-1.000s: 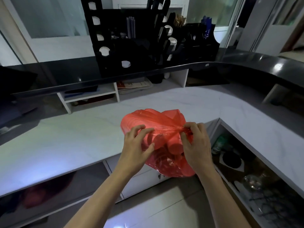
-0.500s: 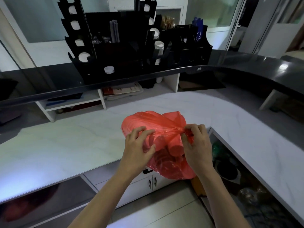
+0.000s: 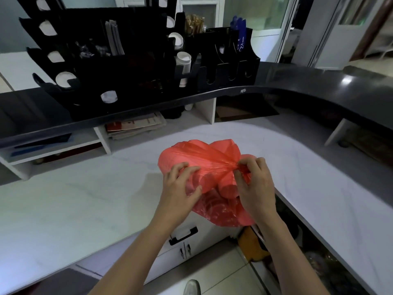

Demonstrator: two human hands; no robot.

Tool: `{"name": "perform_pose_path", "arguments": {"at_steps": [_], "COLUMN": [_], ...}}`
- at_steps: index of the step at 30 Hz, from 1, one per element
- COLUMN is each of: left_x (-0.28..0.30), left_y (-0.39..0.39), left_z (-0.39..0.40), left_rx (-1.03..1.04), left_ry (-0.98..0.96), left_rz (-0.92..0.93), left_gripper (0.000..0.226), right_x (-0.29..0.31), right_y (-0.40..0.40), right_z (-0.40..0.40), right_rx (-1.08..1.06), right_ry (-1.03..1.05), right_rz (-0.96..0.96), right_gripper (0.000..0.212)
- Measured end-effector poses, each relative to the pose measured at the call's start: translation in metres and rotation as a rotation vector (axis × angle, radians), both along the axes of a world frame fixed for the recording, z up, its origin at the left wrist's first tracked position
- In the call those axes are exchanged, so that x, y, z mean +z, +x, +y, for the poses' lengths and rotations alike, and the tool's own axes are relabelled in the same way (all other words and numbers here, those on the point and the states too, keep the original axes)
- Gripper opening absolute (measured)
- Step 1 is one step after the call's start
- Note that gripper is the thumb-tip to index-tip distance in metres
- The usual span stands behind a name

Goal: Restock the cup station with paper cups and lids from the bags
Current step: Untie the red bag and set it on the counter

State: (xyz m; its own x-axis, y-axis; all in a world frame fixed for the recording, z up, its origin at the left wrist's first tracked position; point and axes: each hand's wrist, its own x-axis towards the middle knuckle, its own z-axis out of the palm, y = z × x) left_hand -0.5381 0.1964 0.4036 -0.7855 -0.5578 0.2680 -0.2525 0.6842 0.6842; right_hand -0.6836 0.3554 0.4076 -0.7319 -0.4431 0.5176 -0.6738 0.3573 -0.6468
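A red plastic bag [image 3: 204, 155] full of stacked cups lies at the front edge of the white counter [image 3: 85, 199], partly hanging over it. My left hand [image 3: 180, 188] grips the bag's left side with curled fingers. My right hand [image 3: 255, 182] pinches the bag's twisted, knotted neck. Round cup bottoms show through the plastic between my hands. The black cup station [image 3: 136, 60] stands on the dark upper ledge, with white cups and lids [image 3: 182, 60] in some of its slots.
Shelves under the dark ledge [image 3: 319, 86] hold papers [image 3: 136, 124] and folders. A white cabinet with a black handle [image 3: 184, 236] sits below the counter. The counter bends to the right, with cluttered storage beneath it. My shoe tip [image 3: 191, 288] shows on the tiled floor.
The view has moved closer and tilted down. My right fingers have worked further into the knot, pulling the neck tighter; my left hand keeps its grip on the bag.
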Motion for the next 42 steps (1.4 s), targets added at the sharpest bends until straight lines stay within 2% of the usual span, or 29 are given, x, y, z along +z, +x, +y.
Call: {"name": "perform_pose_path", "arguments": {"at_steps": [21,32,42], "left_x": [-0.02,-0.023,-0.03], "left_y": [-0.123,-0.17,-0.219], "left_z": [-0.084,-0.084,-0.065], "left_rx": [-0.073,-0.047,0.041], "left_ry": [0.049,0.03,0.033], "left_rz": [-0.047,-0.072,-0.108], "left_gripper": [0.052,0.053,0.054], "right_x": [-0.012,-0.017,-0.029], "right_y": [-0.118,-0.175,-0.237], "right_z": [-0.073,-0.076,-0.067], "right_rx": [-0.058,-0.022,0.058], "right_ry": [0.083,0.059,0.073], "right_rz": [0.055,0.03,-0.077], "right_gripper": [0.024,0.024,0.026]}}
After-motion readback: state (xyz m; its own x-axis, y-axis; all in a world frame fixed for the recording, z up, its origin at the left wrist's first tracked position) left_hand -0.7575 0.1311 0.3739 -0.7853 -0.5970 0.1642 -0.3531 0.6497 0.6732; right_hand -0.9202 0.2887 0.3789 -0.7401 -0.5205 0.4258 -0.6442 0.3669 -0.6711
